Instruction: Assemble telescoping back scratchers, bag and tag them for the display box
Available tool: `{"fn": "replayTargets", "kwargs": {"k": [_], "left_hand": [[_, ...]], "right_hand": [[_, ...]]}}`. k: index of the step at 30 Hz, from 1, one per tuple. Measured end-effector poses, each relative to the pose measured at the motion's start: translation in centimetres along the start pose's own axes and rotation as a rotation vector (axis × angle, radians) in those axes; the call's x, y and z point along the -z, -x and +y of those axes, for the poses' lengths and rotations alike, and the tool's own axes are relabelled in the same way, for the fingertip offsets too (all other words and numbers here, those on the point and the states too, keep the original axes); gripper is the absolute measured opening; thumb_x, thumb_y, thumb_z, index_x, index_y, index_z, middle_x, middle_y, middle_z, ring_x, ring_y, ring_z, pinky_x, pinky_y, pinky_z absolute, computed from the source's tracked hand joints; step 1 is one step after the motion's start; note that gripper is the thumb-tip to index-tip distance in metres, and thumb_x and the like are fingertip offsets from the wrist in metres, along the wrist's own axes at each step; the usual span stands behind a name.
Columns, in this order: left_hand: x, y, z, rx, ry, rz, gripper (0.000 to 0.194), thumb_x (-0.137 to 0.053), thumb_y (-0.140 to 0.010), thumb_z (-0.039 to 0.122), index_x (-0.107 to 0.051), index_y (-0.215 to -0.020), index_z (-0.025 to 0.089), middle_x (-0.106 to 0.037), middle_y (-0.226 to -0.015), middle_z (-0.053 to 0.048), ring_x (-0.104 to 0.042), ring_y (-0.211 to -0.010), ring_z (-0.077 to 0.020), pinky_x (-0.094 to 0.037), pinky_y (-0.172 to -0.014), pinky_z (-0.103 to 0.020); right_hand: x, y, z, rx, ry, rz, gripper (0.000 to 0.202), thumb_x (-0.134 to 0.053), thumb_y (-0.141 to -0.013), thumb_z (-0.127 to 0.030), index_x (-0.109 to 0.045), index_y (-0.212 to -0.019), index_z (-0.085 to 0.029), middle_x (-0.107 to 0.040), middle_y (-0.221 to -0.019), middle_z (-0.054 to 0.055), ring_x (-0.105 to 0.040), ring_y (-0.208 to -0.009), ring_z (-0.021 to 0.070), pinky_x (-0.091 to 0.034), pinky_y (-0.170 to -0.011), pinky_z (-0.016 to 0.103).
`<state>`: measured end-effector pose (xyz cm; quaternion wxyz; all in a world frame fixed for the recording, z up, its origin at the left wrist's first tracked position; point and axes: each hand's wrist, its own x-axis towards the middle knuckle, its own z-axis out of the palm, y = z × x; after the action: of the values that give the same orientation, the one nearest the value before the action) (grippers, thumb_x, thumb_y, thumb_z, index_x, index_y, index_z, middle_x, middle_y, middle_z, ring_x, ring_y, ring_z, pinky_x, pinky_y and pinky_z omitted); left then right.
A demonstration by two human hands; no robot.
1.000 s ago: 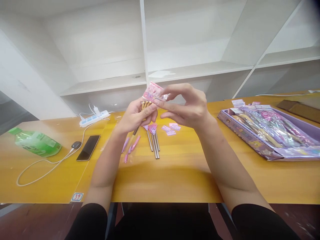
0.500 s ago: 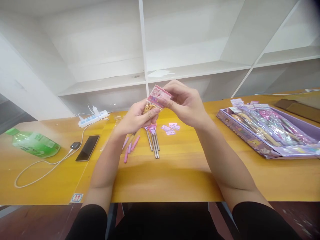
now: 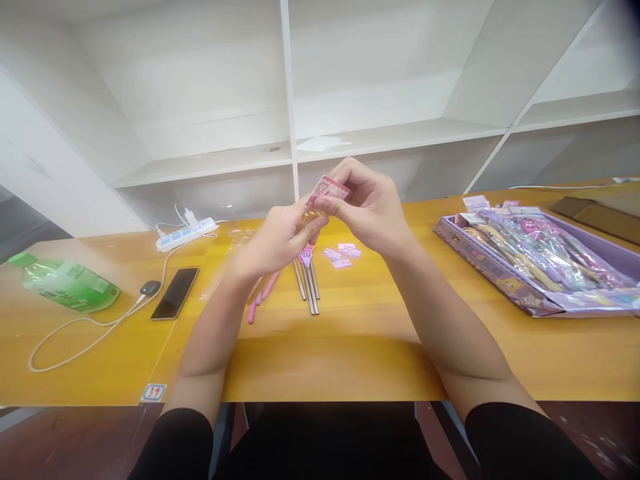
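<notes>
My right hand [image 3: 369,208] pinches a small pink printed card [image 3: 327,191] between thumb and fingers, above the table. Close against it, my left hand [image 3: 280,239] is closed around a gold-coloured piece [image 3: 312,215], of which only a sliver shows. The card's lower edge meets this piece; how they join is hidden. Below the hands lie several metal rods with pink claw-shaped heads [image 3: 309,283], like back scratchers. Pink and purple handles [image 3: 259,301] rest to their left, partly behind my left forearm. Small purple-pink cards [image 3: 342,255] are scattered to the right.
On the right stands a purple patterned box [image 3: 485,277] holding several plastic-wrapped items [image 3: 545,247]. To the left are a phone [image 3: 175,293], a white power strip [image 3: 186,235], a cable [image 3: 95,321] and a green bottle [image 3: 70,285] on its side. White shelving [image 3: 375,137] rises behind.
The pink card has tilted and shifted slightly right, with its face now foreshortened. My left hand has moved a little right and up, covering more of the gold piece.
</notes>
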<state>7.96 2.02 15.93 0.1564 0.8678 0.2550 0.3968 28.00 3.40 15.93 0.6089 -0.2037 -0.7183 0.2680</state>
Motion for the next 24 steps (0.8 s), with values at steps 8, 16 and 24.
{"fn": "replayTargets", "kwargs": {"k": [8,16,24], "left_hand": [[-0.9,-0.2,-0.1,0.040,-0.174,-0.019,0.025,-0.053,-0.115,0.037,-0.071,-0.120,0.021,-0.066,-0.075,0.001,-0.061,-0.063,-0.0141,-0.046,-0.061,-0.024],[-0.9,-0.3,-0.7,0.083,0.179,-0.032,0.031,-0.064,-0.112,0.047,-0.065,-0.096,0.020,-0.064,-0.072,0.001,-0.057,-0.061,-0.0108,-0.044,-0.059,-0.022],[-0.3,-0.4,-1.1,0.146,0.479,-0.022,0.037,-0.082,-0.101,0.053,-0.065,-0.103,0.020,-0.059,-0.073,0.003,-0.048,-0.055,-0.0075,-0.039,-0.051,-0.021]], "right_hand": [[-0.2,0.0,-0.2,-0.045,-0.005,0.024,0.068,-0.094,-0.075,-0.077,-0.051,-0.074,-0.024,-0.055,-0.081,0.000,-0.053,-0.076,0.0167,-0.049,-0.070,0.036],[-0.1,0.2,-0.3,-0.096,-0.011,0.012,0.059,-0.092,-0.080,-0.074,-0.058,-0.079,-0.025,-0.063,-0.080,0.001,-0.060,-0.075,0.0179,-0.054,-0.065,0.035],[0.9,-0.1,-1.0,-0.102,-0.108,-0.110,0.048,-0.090,-0.086,-0.068,-0.079,-0.102,-0.024,-0.077,-0.099,0.005,-0.073,-0.090,0.0218,-0.066,-0.083,0.040]]}}
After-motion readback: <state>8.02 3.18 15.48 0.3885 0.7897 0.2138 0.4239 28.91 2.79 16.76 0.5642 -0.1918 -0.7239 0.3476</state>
